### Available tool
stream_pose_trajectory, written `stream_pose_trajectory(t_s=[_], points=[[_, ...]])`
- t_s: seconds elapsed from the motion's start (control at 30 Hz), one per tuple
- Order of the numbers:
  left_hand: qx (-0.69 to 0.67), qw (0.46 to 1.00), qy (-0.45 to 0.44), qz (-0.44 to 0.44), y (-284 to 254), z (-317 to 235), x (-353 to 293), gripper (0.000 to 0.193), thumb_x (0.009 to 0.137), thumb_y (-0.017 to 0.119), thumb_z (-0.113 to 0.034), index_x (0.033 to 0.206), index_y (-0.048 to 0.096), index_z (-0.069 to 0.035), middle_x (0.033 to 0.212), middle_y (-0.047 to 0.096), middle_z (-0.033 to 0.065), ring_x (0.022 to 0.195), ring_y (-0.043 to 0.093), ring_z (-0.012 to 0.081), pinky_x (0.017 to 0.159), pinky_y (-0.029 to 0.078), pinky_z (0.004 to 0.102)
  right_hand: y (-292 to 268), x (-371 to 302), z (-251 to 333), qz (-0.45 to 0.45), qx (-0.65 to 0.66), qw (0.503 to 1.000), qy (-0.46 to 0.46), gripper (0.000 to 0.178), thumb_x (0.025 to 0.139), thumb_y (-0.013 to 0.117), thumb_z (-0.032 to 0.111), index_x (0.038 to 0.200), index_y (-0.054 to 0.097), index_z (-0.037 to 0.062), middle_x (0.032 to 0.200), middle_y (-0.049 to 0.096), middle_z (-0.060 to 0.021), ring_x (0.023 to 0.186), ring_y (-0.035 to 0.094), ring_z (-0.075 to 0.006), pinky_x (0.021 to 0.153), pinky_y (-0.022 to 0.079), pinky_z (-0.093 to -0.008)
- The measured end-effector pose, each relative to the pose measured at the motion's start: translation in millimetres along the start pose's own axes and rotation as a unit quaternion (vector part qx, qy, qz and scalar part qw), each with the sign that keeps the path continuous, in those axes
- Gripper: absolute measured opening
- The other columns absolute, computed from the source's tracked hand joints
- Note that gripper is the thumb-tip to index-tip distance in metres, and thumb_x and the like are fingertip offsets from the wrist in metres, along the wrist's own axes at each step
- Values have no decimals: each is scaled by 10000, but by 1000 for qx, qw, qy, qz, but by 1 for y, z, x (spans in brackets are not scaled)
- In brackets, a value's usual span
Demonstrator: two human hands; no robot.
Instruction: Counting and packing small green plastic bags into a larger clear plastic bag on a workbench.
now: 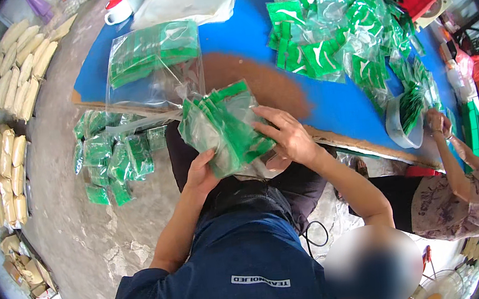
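A fanned stack of green-and-transparent plastic packets (226, 128) is held above my lap. My left hand (202, 175) grips its lower left side, thumb on top. My right hand (290, 135) holds the right edge, fingers bent over the top packets. Just beyond, at the table's edge, lies a large transparent bag (153, 91) with rows of similar green packets (154, 50) inside. Its near end reaches the stack, and I cannot tell whether the two touch.
A blue table (257, 23) carries a big heap of green packets (326, 27) and a white container (405, 122) of packets, where a co-worker's hands (440, 122) work. Filled green packs (113, 155) lie on the floor at left. A red-lidded white mug (117, 10) stands far left.
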State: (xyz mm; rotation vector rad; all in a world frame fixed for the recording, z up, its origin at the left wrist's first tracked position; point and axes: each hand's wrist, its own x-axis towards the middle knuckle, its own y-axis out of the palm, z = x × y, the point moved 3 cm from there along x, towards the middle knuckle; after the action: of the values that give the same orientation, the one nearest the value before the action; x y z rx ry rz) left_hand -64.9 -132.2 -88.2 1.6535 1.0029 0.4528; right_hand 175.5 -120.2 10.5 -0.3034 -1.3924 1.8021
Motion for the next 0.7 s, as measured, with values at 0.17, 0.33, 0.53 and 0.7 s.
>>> stream_pose_trajectory(t_s=[0.17, 0.33, 0.53, 0.7], points=[[27, 999, -6, -22, -3, 1, -2, 654, 900, 677, -241, 1447, 403, -11, 1424, 515, 149, 1318, 494, 316, 1146, 358, 492, -10, -2, 16, -30, 53, 998, -36, 656, 692, 687, 4, 1332, 564, 80, 1515, 378, -167, 1382, 397, -397, 1143, 373, -465], [-92, 992, -35, 84, -26, 6, 4, 632, 893, 669, -270, 1422, 451, -2, 1417, 527, 177, 1288, 525, 348, 1149, 357, 501, -35, 1, 57, 2, 116, 989, -90, 596, 718, 686, 50, 1307, 612, 104, 1554, 338, -153, 1425, 353, -379, 1164, 338, -505], [-131, 987, -60, 65, -13, 14, 16, 621, 874, 668, -131, 1427, 419, -2, 1377, 544, 205, 1276, 527, 385, 1112, 365, 600, -94, -6, 59, -337, 214, 913, 89, 218, 1014, 469, 138, 1004, 644, 8, 913, 691, -134, 827, 676, -223, 769, 535, -324], [-13, 993, -50, 102, -6, 6, 8, 773, 771, 745, -119, 1453, 402, 6, 1442, 492, 194, 1329, 471, 398, 1116, 305, 665, -102, -20, -9, -472, 342, 753, 305, 225, 1034, 557, 240, 959, 674, 63, 709, 545, 98, 619, 434, 5, 519, 321, -194]])
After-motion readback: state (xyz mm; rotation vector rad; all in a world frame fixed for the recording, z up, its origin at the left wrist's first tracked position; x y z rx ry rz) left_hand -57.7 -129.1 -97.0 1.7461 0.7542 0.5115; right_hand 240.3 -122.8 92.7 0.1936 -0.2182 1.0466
